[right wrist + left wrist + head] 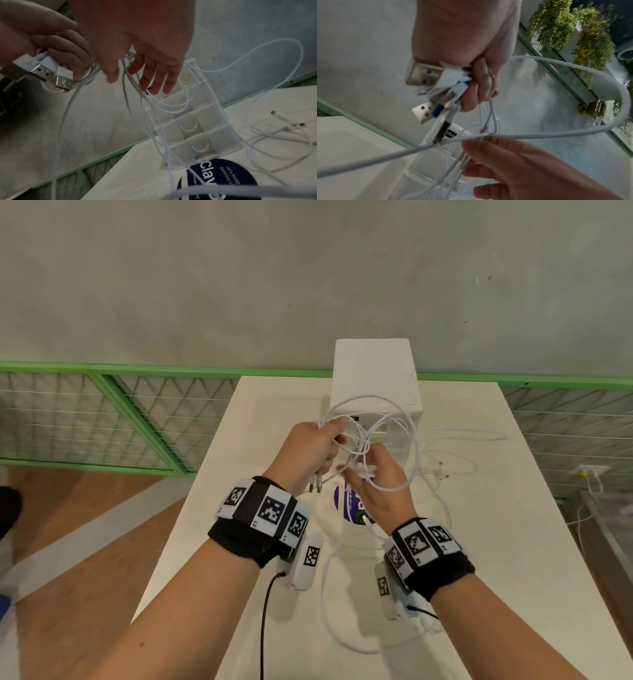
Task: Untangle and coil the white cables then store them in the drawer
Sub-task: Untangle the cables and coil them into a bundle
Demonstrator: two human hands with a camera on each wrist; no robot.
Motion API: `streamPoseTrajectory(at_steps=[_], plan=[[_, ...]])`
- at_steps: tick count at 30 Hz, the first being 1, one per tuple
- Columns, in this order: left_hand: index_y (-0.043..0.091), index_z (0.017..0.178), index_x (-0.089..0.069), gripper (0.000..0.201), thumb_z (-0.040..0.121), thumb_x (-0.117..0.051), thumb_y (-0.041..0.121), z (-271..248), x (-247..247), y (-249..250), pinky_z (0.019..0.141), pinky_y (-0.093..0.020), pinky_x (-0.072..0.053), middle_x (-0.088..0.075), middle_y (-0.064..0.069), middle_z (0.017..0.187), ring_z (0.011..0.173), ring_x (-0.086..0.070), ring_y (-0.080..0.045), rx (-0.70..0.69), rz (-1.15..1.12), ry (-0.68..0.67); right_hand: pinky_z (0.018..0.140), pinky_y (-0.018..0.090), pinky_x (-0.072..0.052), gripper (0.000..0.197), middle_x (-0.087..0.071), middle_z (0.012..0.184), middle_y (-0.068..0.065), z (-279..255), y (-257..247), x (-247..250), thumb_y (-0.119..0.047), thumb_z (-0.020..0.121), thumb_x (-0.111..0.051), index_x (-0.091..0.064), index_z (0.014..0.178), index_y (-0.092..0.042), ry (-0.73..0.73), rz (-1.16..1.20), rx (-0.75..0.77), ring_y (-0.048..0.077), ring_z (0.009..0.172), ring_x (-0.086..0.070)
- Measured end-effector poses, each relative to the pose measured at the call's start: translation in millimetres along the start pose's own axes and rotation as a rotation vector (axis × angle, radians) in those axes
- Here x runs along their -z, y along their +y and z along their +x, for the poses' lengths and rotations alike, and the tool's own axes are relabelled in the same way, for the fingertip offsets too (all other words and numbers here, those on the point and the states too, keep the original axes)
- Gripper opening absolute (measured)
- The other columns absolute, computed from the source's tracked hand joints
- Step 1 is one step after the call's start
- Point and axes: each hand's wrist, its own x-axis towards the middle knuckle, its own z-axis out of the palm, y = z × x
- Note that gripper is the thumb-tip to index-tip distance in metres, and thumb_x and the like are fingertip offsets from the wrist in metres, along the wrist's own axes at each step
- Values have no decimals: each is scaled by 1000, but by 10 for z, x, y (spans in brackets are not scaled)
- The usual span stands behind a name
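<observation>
Over the white table (496,542) my left hand (308,446) grips a bundle of white cables (359,440) in a curled fist. Their USB plugs (423,73) stick out below the fingers and also show in the right wrist view (44,70). Large loops rise from the fist in front of the white drawer unit (373,368). My right hand (376,481) is just right of it with fingers (154,81) nearly straight and spread. Several strands run between the thumb and fingers. The drawers (192,129) are closed.
Loose cable ends (442,470) and slack strands lie on the table to the right of the drawer unit. A round purple sticker (349,501) sits under my hands. A thick white cable (329,611) curls near the front. A green mesh fence (102,412) runs behind the table.
</observation>
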Motion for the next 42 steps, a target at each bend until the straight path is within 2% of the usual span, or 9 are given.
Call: streamPoseTrajectory(at_steps=[2,9,16,19,22,27,30,35,42], plan=[[10,68,-54,33,93,-57,31,10,19,7,40,-21,-18,-31,7,41,36,-22,-10,-26,40,-10,75,30,-47,10,-66,91,-3,33,-20,12,-26,88,-62,-54,91,-30,60,83,7,14,88,-62],[9,78,-64,36,90,-58,42,71,76,-28,37,-18,-21,-33,6,42,36,-24,-9,-44,50,61,74,29,-56,13,-70,81,1,52,-141,184,-4,87,-59,-60,85,-18,19,322,-11,15,77,-68],[10,68,-60,33,91,-60,33,89,91,-129,39,-20,-22,-33,8,39,38,-24,-10,-56,17,84,87,22,-43,29,-69,100,-7,72,-108,369,-6,93,-47,-69,89,-24,9,354,-86,7,99,-61],[9,70,-62,33,92,-60,34,79,79,-135,39,-19,-23,-33,7,40,38,-24,-10,-70,10,76,79,28,-46,19,-67,85,-4,114,-143,396,-24,93,-52,-66,82,-23,104,351,-103,13,83,-60],[6,73,-62,33,92,-59,32,50,49,-120,39,-19,-22,-32,7,40,37,-23,-9,-86,1,42,73,36,-54,29,-66,81,1,173,-165,393,-51,77,-68,-62,83,-23,113,263,-130,20,77,-64],[7,71,-61,33,90,-63,34,39,28,-135,39,-20,-22,-34,6,42,38,-24,-10,-78,13,11,62,28,-48,11,-63,65,-2,272,-177,378,-28,79,-69,-65,74,-20,36,68,-43,12,60,-56],[8,74,-58,34,84,-68,39,46,38,-157,40,-21,-24,-35,7,42,37,-26,-10,-89,66,-7,69,36,-51,9,-66,70,5,291,-176,366,-25,80,-66,-66,75,-18,14,150,-62,21,67,-60],[27,51,-61,31,74,-78,39,38,49,-194,44,-26,-20,-32,4,46,42,-24,-13,-99,137,-138,65,17,-48,12,-66,71,4,250,-329,391,-15,86,-63,-66,77,-7,-24,308,-35,5,65,-60],[22,52,-56,34,79,-75,33,89,50,-189,41,-21,-23,-35,2,45,39,-25,-13,-85,189,-176,56,14,-47,10,-64,70,3,244,-393,480,-12,88,-62,-59,79,-11,-4,350,-33,4,59,-62]])
